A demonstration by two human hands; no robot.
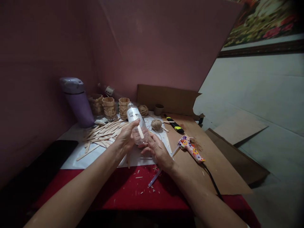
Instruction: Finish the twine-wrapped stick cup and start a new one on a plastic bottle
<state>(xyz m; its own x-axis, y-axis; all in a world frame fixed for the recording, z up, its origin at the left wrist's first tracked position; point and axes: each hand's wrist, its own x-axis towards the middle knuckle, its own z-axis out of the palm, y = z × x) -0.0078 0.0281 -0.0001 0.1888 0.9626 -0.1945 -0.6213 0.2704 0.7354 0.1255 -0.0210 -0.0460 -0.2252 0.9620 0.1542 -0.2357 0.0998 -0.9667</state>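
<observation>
A clear plastic bottle (133,114) with a white label is tilted above the table, its neck pointing away from me. My left hand (127,137) grips its side, thumb on top. The fingers of my right hand (158,150) curl about the bottle's base. A short pale wooden stick (140,131) lies along the bottle's side between my hands. Many flat wooden craft sticks (101,133) are heaped left of my hands on white paper. A flower-patterned glue gun (192,149) lies to the right, a translucent glue stick (155,178) in front near my right wrist.
Behind stand a purple tumbler (79,106), several carved-looking wooden cups (109,107) and a small grey-brown pot (158,110). Twine balls (156,124) sit beyond the bottle. A black-and-yellow utility knife (175,125) rests on cardboard (220,177). Wood scraps dot the red cloth (114,193).
</observation>
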